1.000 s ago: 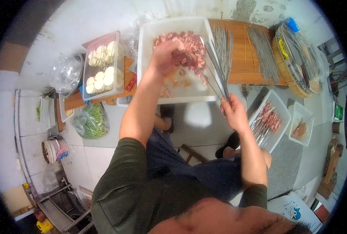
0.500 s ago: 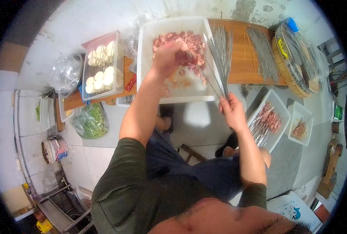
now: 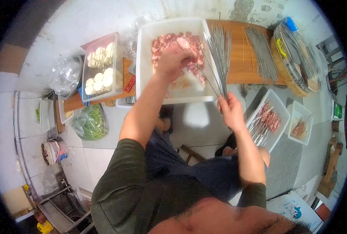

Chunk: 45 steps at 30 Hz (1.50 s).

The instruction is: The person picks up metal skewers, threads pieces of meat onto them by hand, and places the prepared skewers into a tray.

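Raw meat chunks (image 3: 163, 43) lie heaped in a white plastic tub (image 3: 144, 78). Over the heap, my left hand (image 3: 174, 62) is closed on a piece of meat; its fingertips are partly hidden, close to the end of a thin metal skewer (image 3: 209, 82). A paler piece of meat (image 3: 184, 43) shows just beyond the knuckles. My right hand (image 3: 231, 112), at the tub's near right corner, is wrapped around the lower ends of metal skewers. That skewer slants from it into the tub, with several meat pieces along its far part.
More bare skewers (image 3: 261, 54) lie on the wooden table (image 3: 238, 58), near a round basket (image 3: 279, 62). Low on the right stand a tray of meat skewers (image 3: 268, 117) and a smaller white tub (image 3: 300, 124). On the left are a clear box (image 3: 117, 74) and bagged greens (image 3: 90, 121).
My left hand has shifted right and slightly toward me, nearer the skewer's end. My right hand has barely moved and keeps its grip on the skewers.
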### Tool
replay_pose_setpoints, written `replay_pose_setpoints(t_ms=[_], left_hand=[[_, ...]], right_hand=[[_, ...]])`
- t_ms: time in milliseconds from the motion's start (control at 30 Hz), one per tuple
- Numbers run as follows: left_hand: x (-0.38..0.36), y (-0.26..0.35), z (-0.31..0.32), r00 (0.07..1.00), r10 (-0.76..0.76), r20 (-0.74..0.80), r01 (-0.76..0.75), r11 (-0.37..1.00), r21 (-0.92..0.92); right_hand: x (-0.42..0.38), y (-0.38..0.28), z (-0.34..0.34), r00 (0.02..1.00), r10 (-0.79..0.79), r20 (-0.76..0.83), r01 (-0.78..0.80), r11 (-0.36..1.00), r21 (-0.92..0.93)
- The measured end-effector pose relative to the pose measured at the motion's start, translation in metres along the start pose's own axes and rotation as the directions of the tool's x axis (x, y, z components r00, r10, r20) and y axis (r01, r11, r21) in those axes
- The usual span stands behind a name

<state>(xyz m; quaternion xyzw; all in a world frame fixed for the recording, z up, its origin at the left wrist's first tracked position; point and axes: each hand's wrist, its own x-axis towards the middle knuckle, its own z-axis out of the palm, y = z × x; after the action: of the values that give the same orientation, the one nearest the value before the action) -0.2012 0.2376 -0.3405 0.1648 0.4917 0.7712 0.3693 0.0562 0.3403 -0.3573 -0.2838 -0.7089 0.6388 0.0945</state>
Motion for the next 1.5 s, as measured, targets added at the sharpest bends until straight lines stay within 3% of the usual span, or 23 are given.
replay_pose_setpoints(t_ms=[100,300,467,533,733,800,1200,1500], left_hand=[[-0.005,0.006,0.004,0.988,-0.035,0.151,0.022,0.996,0.086],[-0.012,0.003,0.020,0.998,-0.066,0.020,0.063,0.990,0.126],[0.009,-0.008,-0.009,0.998,-0.051,-0.034,0.041,0.968,-0.247],[0.005,0.001,-0.004,0.996,-0.057,-0.075,0.034,0.959,-0.282],[0.008,-0.002,-0.007,0.991,-0.020,-0.132,0.007,0.995,-0.102],[0.001,0.007,0.003,0.976,-0.005,-0.219,-0.007,0.999,-0.054],[0.007,0.005,-0.007,0.982,-0.058,-0.177,0.003,0.955,-0.297],[0.007,0.002,-0.007,0.995,0.014,-0.101,-0.042,0.961,-0.274]], right_hand=[[0.000,0.000,0.001,1.000,0.004,-0.002,-0.004,1.000,0.009],[0.001,0.000,0.001,1.000,-0.001,-0.029,0.000,1.000,-0.019],[0.002,0.002,0.001,1.000,0.001,-0.031,-0.002,1.000,-0.021],[0.001,0.000,0.001,0.999,-0.007,-0.035,0.005,0.997,-0.078],[0.002,0.005,0.003,0.999,-0.030,-0.034,0.025,0.990,-0.140],[0.003,0.005,0.004,0.999,-0.025,-0.033,0.019,0.988,-0.151],[0.004,0.005,0.004,0.997,-0.040,-0.064,0.028,0.983,-0.180],[0.005,0.007,0.004,0.999,-0.018,-0.045,0.010,0.986,-0.168]])
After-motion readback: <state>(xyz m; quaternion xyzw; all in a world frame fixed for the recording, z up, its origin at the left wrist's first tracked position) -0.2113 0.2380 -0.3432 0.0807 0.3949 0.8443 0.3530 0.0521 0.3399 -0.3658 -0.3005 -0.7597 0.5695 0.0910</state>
